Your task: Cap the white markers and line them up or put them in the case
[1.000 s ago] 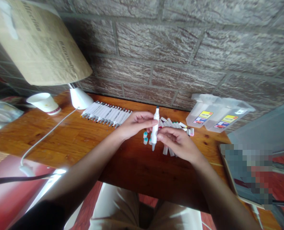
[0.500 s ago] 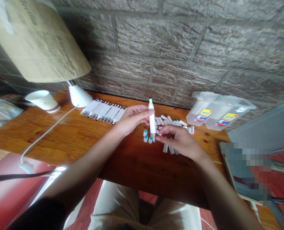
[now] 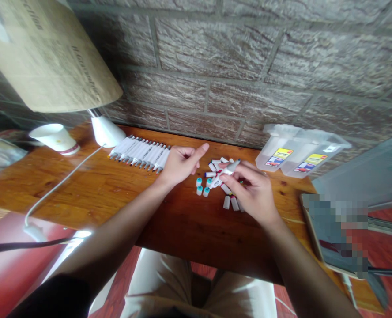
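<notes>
My right hand (image 3: 257,190) holds a white marker (image 3: 223,175) with a grey end, tilted, over a cluster of loose marker caps (image 3: 227,202). The marker's lower end comes close to several caps with turquoise tops (image 3: 199,190). My left hand (image 3: 182,164) is empty: its thumb sticks out apart from the loosely curled fingers. Just left of that hand, a row of white markers (image 3: 139,152) lies side by side on the wooden table (image 3: 189,238). The right hand partly covers the cap cluster.
A lamp (image 3: 105,131) with a paper shade and a paper cup (image 3: 55,138) stand at the left, a white cable (image 3: 63,183) trailing below. Clear plastic containers (image 3: 303,148) stand at the back right. A tablet-like device (image 3: 328,247) lies at the right edge. A stone wall (image 3: 216,88) closes off the back.
The marker has passed from my left hand to my right, which moved up and tipped it from upright to slanted. My left hand has let go. Another turquoise-topped cap now shows.
</notes>
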A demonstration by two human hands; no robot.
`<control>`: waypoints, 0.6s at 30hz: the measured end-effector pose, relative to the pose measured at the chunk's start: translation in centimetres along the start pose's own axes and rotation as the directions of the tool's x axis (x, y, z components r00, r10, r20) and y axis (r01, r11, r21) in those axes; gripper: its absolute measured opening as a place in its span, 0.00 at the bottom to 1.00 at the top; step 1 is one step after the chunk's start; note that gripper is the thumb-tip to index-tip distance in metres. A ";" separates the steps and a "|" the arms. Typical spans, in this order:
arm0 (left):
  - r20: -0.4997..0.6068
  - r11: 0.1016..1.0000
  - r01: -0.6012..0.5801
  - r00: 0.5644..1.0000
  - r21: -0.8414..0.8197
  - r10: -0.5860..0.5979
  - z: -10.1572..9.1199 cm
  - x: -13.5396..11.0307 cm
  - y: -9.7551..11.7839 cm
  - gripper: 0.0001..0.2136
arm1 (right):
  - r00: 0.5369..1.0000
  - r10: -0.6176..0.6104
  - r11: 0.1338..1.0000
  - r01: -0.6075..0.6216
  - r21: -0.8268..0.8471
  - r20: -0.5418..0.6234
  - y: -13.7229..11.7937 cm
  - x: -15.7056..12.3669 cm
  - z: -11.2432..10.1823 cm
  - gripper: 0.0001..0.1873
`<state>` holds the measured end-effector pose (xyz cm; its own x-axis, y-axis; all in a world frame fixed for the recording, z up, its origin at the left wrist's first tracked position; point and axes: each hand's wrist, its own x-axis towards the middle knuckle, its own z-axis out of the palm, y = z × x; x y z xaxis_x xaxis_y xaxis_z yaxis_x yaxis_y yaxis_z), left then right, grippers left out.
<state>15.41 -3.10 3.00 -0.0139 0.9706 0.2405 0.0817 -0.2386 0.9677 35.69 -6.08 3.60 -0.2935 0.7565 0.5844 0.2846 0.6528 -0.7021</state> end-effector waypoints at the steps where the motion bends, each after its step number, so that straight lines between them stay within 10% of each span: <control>1: -0.083 0.990 -0.120 0.989 0.075 0.126 -0.1 -0.1 0.1 0.29 | 0.997 0.050 0.998 -0.048 0.034 -0.050 -0.2 0.1 -0.1 0.06; 3: -0.080 0.949 -0.280 0.953 0.142 0.293 -0.3 -0.3 0.4 0.24 | 0.984 0.159 0.980 -0.146 0.138 -0.086 -0.4 0.3 -0.1 0.11; 8: 0.372 0.944 -0.331 0.879 0.021 0.300 0.2 -1.1 0.2 0.13 | 0.953 0.300 0.892 -0.300 0.339 0.054 -0.4 0.3 0.7 0.16; 18: 0.484 0.976 0.068 0.874 -0.207 0.042 -0.4 -1.2 1.1 0.15 | 0.891 0.415 0.836 -0.453 0.310 0.184 1.6 0.4 -0.2 0.18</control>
<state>15.15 -4.56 3.75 0.4732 0.8546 0.2140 -0.1272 -0.1741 0.9765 36.22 -4.67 2.81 -0.3116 0.9376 0.1546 0.0882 0.1906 -0.9777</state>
